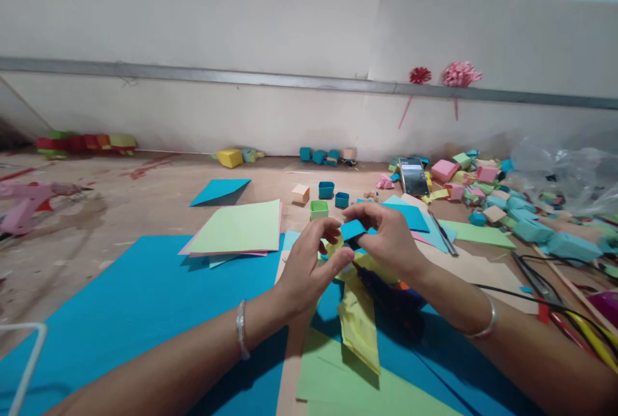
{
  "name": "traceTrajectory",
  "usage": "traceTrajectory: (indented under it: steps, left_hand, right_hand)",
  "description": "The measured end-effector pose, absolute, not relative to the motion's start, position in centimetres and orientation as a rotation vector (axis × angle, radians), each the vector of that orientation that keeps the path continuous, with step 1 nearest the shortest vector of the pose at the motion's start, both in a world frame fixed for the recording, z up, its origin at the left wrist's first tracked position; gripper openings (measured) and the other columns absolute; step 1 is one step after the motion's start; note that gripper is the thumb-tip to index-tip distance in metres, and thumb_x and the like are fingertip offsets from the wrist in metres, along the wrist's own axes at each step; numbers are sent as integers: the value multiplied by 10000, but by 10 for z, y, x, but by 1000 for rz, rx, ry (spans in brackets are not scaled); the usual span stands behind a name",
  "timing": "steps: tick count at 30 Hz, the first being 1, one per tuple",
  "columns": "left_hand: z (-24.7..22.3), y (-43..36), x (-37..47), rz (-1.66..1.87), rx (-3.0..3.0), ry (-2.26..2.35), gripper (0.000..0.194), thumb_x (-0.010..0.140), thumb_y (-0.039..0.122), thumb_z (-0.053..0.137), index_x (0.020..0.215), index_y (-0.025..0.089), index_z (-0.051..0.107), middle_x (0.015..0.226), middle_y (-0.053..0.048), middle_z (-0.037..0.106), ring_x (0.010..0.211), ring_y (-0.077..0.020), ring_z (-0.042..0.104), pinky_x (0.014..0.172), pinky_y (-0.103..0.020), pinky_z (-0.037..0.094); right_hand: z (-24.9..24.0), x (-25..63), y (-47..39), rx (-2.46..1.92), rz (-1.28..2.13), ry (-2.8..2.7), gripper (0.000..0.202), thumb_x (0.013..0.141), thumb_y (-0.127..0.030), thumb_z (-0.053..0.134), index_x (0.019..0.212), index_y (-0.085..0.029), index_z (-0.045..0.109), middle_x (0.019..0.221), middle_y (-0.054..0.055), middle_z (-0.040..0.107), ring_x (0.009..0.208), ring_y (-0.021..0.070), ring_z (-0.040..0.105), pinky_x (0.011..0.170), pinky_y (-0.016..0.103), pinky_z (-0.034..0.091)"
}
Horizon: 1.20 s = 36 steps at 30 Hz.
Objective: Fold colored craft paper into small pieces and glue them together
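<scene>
Between the fingers of my right hand [389,236] is a small folded blue paper piece [353,230]. My left hand [311,268] is just to its left, thumb and fingers apart and curved, holding nothing that I can see. Under my right hand lies a dark blue glue gun [389,297], its nozzle pointing up-left toward the paper. A crumpled yellow paper strip [360,322] is beside the glue gun. Small open paper boxes stand just beyond my hands: a green box [319,209], a blue box [326,190] and a smaller blue box [342,199].
Large blue sheets [207,300] and green paper [357,377] cover the near table. A light green stack [241,228] lies left. A pink glue gun [29,200] is far left. At right are a phone [414,176], a pen-like tool [443,234], black cables and piled paper boxes [524,210].
</scene>
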<state>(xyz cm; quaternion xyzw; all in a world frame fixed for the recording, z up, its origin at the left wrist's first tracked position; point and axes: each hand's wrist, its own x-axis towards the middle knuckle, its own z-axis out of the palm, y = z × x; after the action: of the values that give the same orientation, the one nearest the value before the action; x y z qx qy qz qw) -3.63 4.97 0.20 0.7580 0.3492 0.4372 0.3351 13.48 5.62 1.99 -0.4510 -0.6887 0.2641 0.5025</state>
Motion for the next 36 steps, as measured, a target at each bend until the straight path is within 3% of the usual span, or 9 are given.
traceTrajectory:
  steps: [4, 8, 12, 16, 20, 27, 36]
  left_hand:
    - [4, 47, -34, 1118, 1922, 913, 433, 818, 435, 653, 1149, 187, 526, 1011, -66, 603, 920, -214, 573, 750, -330, 442]
    - [4, 48, -31, 1116, 1793, 944, 299, 848, 278, 607, 1124, 199, 524, 1023, -51, 619, 928, -193, 592, 788, -322, 460]
    - [3, 51, -30, 1088, 1638, 915, 225, 836, 260, 592, 1047, 187, 560, 989, -47, 626, 872, -178, 602, 714, -292, 478]
    - [-1, 54, -30, 1104, 1655, 927, 212, 806, 213, 591, 1015, 179, 592, 989, -48, 633, 872, -173, 596, 661, -258, 485]
    - [-2, 59, -32, 1096, 1742, 981, 160, 786, 156, 558, 938, 185, 601, 839, -15, 639, 750, -152, 609, 606, -243, 487]
    - [12, 58, -34, 1087, 1681, 1059, 151, 754, 213, 618, 901, 183, 636, 676, 9, 624, 555, -131, 577, 508, -240, 458]
    - [6, 64, -37, 1183, 1460, 1003, 236, 759, 320, 686, 923, 179, 590, 610, 42, 545, 527, -103, 521, 478, -210, 394]
  right_hand:
    - [22, 134, 54, -1103, 466, -1743, 312, 655, -30, 551, 883, -199, 679, 872, 8, 665, 771, 147, 590, 652, 263, 462]
    - [20, 135, 55, -1091, 457, -1822, 370, 640, 2, 512, 894, -206, 683, 892, 15, 658, 813, 161, 578, 666, 272, 459]
    - [18, 135, 55, -1096, 457, -1906, 339, 699, -29, 527, 954, -204, 664, 925, 28, 664, 837, 180, 587, 715, 310, 484]
    - [16, 131, 51, -1031, 176, -2075, 367, 734, -10, 493, 1036, -161, 635, 1000, 89, 654, 939, 220, 589, 815, 371, 499]
    - [16, 126, 45, -918, -106, -2213, 386, 830, -23, 401, 1146, -128, 597, 1089, 154, 638, 1069, 262, 576, 885, 429, 504]
    - [27, 138, 51, -805, 254, -2204, 469, 797, -31, 488, 1207, -236, 583, 1213, 76, 632, 1173, 213, 557, 1011, 411, 460]
    - [13, 145, 69, -865, 372, -2158, 341, 884, -218, 580, 1224, -233, 606, 1205, 68, 664, 1119, 203, 608, 952, 367, 493]
